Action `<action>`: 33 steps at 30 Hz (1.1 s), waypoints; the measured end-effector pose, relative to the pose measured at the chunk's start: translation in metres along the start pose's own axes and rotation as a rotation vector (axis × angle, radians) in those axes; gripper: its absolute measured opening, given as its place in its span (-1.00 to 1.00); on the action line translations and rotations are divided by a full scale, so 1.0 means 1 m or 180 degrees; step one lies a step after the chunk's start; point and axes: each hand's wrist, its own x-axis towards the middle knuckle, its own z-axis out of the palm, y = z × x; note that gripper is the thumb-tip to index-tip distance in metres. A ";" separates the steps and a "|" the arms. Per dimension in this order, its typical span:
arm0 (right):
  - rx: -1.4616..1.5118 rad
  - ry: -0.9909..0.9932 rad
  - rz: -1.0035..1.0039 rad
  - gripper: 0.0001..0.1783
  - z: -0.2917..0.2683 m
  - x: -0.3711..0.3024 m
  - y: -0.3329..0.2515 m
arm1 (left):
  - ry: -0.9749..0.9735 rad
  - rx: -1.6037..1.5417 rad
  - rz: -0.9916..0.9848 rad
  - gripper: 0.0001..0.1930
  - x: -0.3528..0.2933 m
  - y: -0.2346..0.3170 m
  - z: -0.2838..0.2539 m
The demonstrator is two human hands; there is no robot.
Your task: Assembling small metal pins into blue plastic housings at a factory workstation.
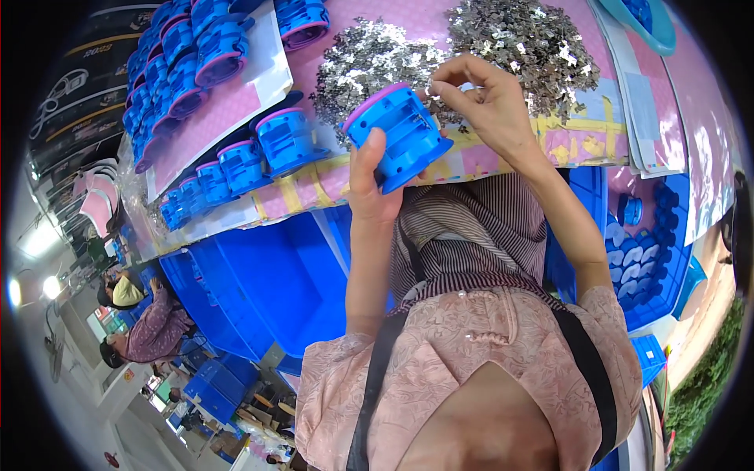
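My left hand (372,184) is wrapped round a blue plastic housing (408,141) with a pink rim, holding it tilted above the table's near edge. The thumb presses on its near side, and the other fingers are mostly hidden behind it. Just right of the housing's upper end, my right hand (499,110) is closed in a pinch. What looks like a small shiny metal piece (433,91) shows at its fingertips. Past both hands, a bright heap of small metal pieces (365,59) and a darker heap of metal pieces (534,47) lie on the table.
Blue housings (284,141) line the table's near left edge, with more stacked housings (188,59) beyond. A large blue bin (275,275) sits below the edge at left. At right, another blue bin (652,306) holds several blue parts. A turquoise basin (656,31) stands far right.
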 end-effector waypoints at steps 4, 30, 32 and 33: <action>0.0200 0.0127 0.0041 -0.84 0.003 -0.002 -0.007 | 0.0040 0.0024 0.0045 -0.28 0.000 -0.002 -0.003; -0.0148 0.0366 0.0014 -0.87 0.018 -0.026 -0.008 | 0.0632 0.0613 0.0482 -0.20 -0.005 -0.017 0.016; -0.0513 0.0519 -0.0177 -0.89 0.020 -0.031 -0.016 | 0.0596 0.0849 0.0554 -0.14 -0.010 -0.013 0.021; -0.0569 0.0584 -0.0365 -0.89 0.021 -0.031 -0.016 | 0.0590 0.0983 0.0624 -0.13 -0.009 -0.014 0.023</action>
